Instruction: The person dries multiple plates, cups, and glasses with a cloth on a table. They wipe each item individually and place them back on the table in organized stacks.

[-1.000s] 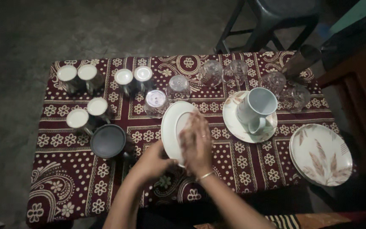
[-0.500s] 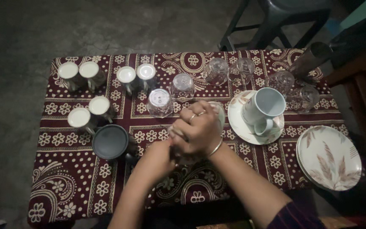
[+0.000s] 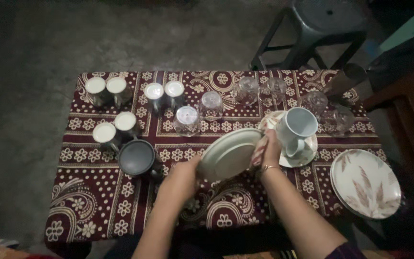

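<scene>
Maroon tablecloth (image 3: 97, 201) with cream flowers; white plate (image 3: 228, 156); leaf-patterned plate (image 3: 365, 184).

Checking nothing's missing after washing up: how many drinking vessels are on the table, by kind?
Small upturned cups: 6
Clear glasses: 6
Dark mug: 1
Pale mug: 1
Tall metal tumbler: 1
Total: 15

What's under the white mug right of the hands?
The white mug lies tilted on a leaf-patterned plate, by the right hand. The plate's middle is covered.
</scene>
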